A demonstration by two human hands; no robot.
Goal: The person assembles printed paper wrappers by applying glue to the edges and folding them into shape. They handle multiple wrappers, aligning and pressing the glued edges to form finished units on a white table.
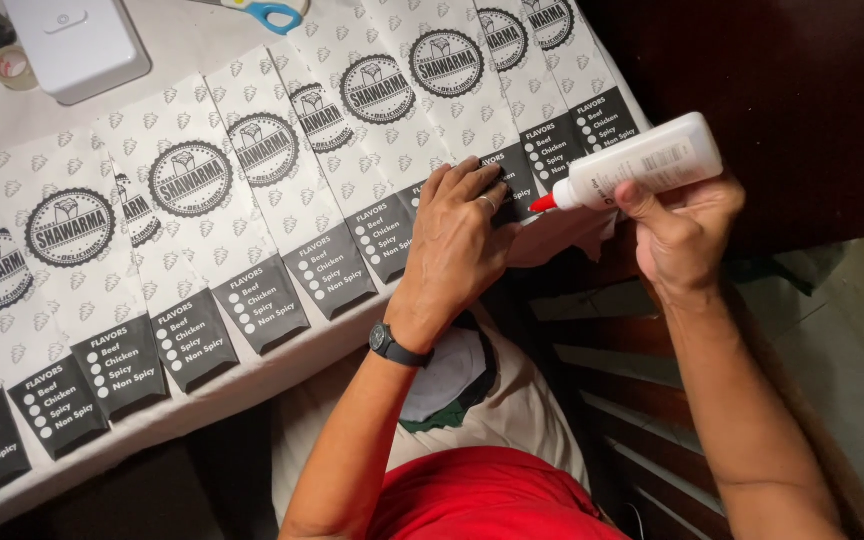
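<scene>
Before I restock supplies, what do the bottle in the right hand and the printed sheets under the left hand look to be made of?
The bottle looks like white, slightly matte plastic with a red nozzle tip, probably squeezable. The printed sheets look like thin matte paper: flat, overlapping, dull with no glare, their ends hanging over the table edge.

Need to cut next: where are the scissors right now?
In the head view, the blue-handled scissors lie at the top edge of the table, just right of the white box.
</scene>
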